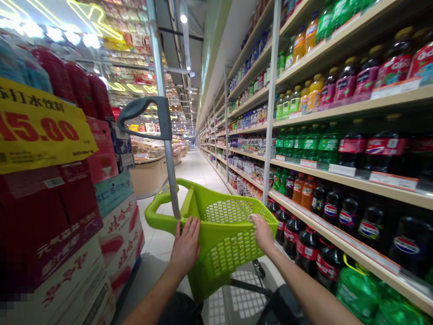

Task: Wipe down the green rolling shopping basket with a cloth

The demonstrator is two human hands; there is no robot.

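A lime-green plastic shopping cart [233, 239] with a perforated basket stands sideways in front of me. A grey pole with a dark grey handle [165, 119] rises from its left end. My left hand [186, 243] lies on the near side of the basket by the foot of the pole, fingers stretched out toward the rim. At the basket's right part, my right hand [262, 232] is closed over the near rim. A small whitish spot shows at its fingertips, too small to name. The basket's bottom is hidden behind its near wall.
Shelves [304, 167] of bottled drinks run along the right, with large cola bottles [307, 246] low down. Stacked drink cartons [118, 234] and a yellow price sign [40, 128] stand close on the left. A tiled aisle [194, 167] leads away beyond the cart.
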